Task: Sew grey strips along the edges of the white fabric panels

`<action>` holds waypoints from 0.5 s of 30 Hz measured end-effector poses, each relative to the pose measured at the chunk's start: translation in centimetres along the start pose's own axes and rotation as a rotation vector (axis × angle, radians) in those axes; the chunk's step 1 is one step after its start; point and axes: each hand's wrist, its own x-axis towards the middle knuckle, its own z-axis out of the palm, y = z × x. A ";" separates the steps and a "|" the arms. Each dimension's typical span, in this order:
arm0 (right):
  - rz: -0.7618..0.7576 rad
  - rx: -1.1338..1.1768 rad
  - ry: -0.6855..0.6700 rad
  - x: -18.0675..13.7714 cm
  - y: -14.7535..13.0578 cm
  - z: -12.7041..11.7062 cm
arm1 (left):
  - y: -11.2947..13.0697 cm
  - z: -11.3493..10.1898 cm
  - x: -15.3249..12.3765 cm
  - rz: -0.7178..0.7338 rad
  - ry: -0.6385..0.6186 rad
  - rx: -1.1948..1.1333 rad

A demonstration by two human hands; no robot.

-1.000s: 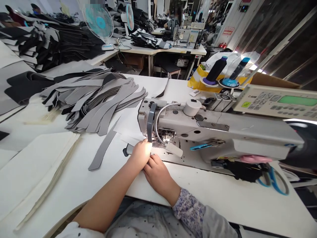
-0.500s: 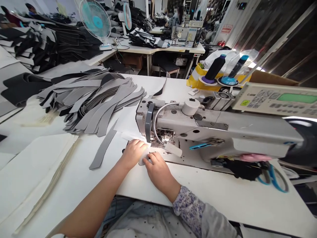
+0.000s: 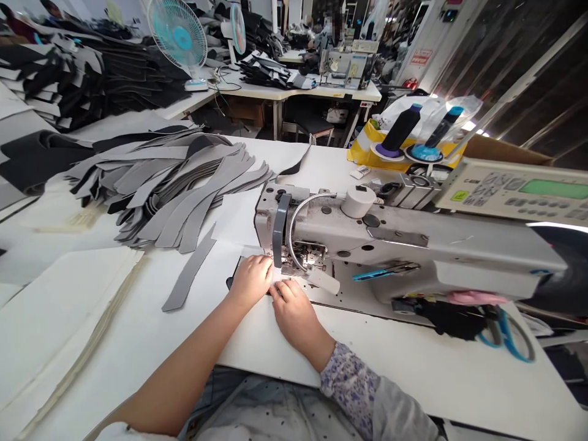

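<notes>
At the sewing machine (image 3: pixel 321 220), both hands are close together in front of the lit needle area. My left hand (image 3: pixel 250 282) is palm down with its fingers bent, pressing on a grey fabric piece of which only a pale sliver shows. My right hand (image 3: pixel 294 306) is beside it, thumb and fingers closed together on the near edge of that piece. The fabric under the fingers is mostly hidden. A white sheet (image 3: pixel 235 219) lies left of the machine head. Farther left a single grey fabric strip (image 3: pixel 188 278) rests on the white table (image 3: pixel 257 346).
A heap of grey strips (image 3: pixel 184 196) covers the table's far left. Pale sheets (image 3: pixel 68 318) lie nearer. A blue cutter (image 3: pixel 383 271) sits on the machine bed, with blue-handled scissors (image 3: pixel 509 334) to the right. Thread cones (image 3: pixel 402 128) and a control panel (image 3: pixel 519 190) stand behind.
The grey fabric between my hands has moved forward toward the needle and is now largely covered. My left hand has shifted slightly; my right hand has barely moved.
</notes>
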 end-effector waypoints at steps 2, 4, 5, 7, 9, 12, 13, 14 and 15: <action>0.003 -0.010 -0.010 -0.1 0.0 0.1 | 0.3 0.8 0.2 -0.107 0.064 0.030; 0.008 -0.015 -0.015 -0.3 0.0 0.2 | 0.5 1.4 0.6 -0.152 0.073 0.061; 0.010 -0.015 -0.017 -0.4 -0.1 0.2 | 0.6 1.7 0.8 -0.159 0.065 0.068; 0.013 -0.018 -0.017 -0.4 -0.1 0.1 | 0.5 1.9 1.3 -0.162 0.034 0.062; 0.011 -0.021 -0.025 -0.5 -0.1 0.0 | 0.2 2.1 1.9 -0.160 0.008 0.048; 0.017 -0.016 -0.030 -0.5 -0.2 0.0 | -0.3 2.2 2.9 -0.149 -0.017 0.003; 0.023 -0.012 -0.029 -0.4 -0.2 0.0 | -0.5 2.2 3.2 -0.143 -0.027 -0.029; 0.032 -0.007 -0.028 -0.4 -0.2 -0.1 | -0.7 2.2 3.6 -0.138 -0.038 -0.065; 0.038 0.000 -0.028 -0.4 -0.2 -0.1 | -0.8 2.2 3.9 -0.135 -0.046 -0.101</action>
